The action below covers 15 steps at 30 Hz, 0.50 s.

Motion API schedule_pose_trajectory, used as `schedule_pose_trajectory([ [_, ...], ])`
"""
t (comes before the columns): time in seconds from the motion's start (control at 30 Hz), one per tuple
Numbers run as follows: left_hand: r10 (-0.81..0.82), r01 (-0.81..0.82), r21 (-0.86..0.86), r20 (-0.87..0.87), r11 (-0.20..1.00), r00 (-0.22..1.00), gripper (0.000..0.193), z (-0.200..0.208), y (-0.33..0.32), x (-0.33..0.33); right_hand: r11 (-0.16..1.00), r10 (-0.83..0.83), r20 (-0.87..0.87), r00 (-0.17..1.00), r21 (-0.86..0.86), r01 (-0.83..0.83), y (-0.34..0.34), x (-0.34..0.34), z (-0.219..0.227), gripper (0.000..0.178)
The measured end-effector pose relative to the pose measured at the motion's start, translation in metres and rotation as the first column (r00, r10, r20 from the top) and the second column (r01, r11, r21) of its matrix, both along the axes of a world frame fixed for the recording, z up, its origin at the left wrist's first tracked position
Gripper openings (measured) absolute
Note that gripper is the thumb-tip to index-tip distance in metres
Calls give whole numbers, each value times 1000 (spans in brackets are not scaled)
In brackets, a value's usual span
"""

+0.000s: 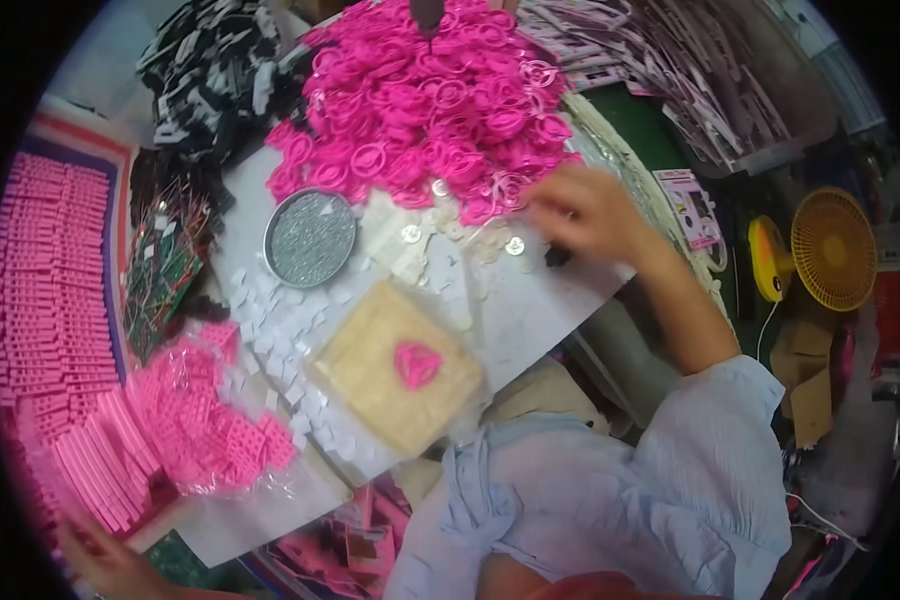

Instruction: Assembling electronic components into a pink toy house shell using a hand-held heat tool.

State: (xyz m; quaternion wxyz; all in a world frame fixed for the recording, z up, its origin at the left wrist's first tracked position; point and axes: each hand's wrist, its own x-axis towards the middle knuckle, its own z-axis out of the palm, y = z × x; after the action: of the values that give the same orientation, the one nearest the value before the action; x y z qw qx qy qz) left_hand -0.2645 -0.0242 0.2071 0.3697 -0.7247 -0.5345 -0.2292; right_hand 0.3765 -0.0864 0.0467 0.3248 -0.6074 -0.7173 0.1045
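My right hand (595, 215) is over the right side of the white work surface, by the edge of a large heap of bright pink plastic pieces (425, 110). Its fingers are bent downward and blurred, and any hold is hidden. Just below them lies a small black item (558, 256), beside scattered round silvery discs (514, 245). At the lower left rim, my left hand (105, 562) has its fingers stretched toward stacked pink strips (98, 460), apparently holding nothing. A single pink piece (417, 365) with a rounded triangular frame rests on a yellowish square pad (375, 385).
A round tin of small metal bits (311, 238) stands left of centre. White squares (270, 320) lie around it. A bag of pink perforated parts (205, 410), circuit boards with wires (175, 255) and black parts (210, 85) line the left. A tool tip (428, 18) hangs above the heap; a yellow fan (834, 248) is right.
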Motion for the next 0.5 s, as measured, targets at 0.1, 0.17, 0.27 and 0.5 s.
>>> schedule_pose_trajectory([
  [0.1,-431,448,-270,123,852,894,30,-93,-41,129,878,-477,9,879,-32,477,-11,111,-11,20],
  [0.17,-369,505,-539,346,674,863,31,-134,-75,178,857,-514,201,834,88,508,6,183,-18,23],
  [0.27,-212,467,-704,423,535,881,40,-160,-97,219,855,-518,290,805,193,481,54,216,-35,27],
  [0.5,-98,366,-717,387,594,917,74,-192,-51,203,962,-272,503,821,113,250,167,234,-61,51],
])
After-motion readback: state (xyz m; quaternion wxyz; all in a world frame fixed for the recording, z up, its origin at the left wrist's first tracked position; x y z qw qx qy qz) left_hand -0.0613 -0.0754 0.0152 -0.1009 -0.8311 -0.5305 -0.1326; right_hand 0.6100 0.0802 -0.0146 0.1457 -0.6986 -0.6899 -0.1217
